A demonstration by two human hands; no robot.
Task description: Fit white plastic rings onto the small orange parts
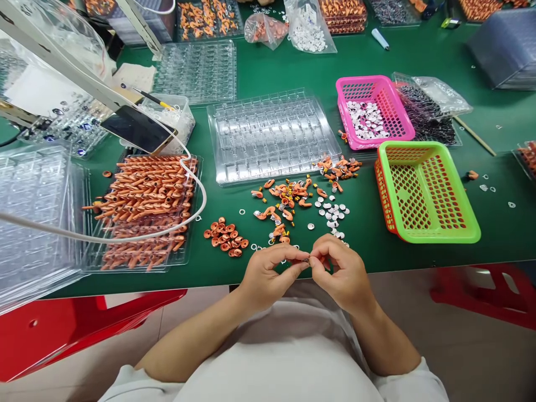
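My left hand (268,276) and my right hand (341,271) meet at the table's front edge, fingertips pinched together. Between them is something small that the fingers mostly hide; I cannot make out its kind. Just beyond my right hand lie loose white discs (333,214). Farther off is a scattered heap of curved orange parts (288,192) with yellow and dark bits on them. A cluster of copper-coloured cup-shaped pieces (226,237) lies left of my left hand. A few thin white rings (254,247) are near its knuckles.
A green basket (438,237) stands right, nested on a red one. Behind it, a pink basket (374,142) holds white discs. Clear plastic trays (272,134) lie mid-table. At left, a tray bears stacked orange parts (146,190), crossed by a white cable (196,173). A phone (138,128) leans nearby.
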